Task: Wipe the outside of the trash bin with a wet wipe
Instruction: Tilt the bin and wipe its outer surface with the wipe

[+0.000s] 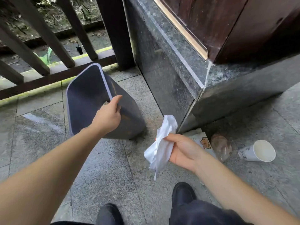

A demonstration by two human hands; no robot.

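Observation:
A dark blue-grey rectangular trash bin (129,114) stands tilted on the stone floor, its open mouth turned toward the railing at the left. Brownish streaks mark its right outer wall. My left hand (108,116) grips the bin's near rim, fingers over the edge and the forefinger lying along the outer wall. To the right of the bin, and apart from it, my right hand (183,151) holds a crumpled white wet wipe (162,143) that hangs loose above the floor.
A dark wooden railing (53,65) runs along the far left. A polished stone plinth (170,70) with a wooden door above rises at the right. By its corner lie a wipe packet (203,142), a clear plastic wrapper (221,146) and a tipped paper cup (258,152). My shoes show at the bottom.

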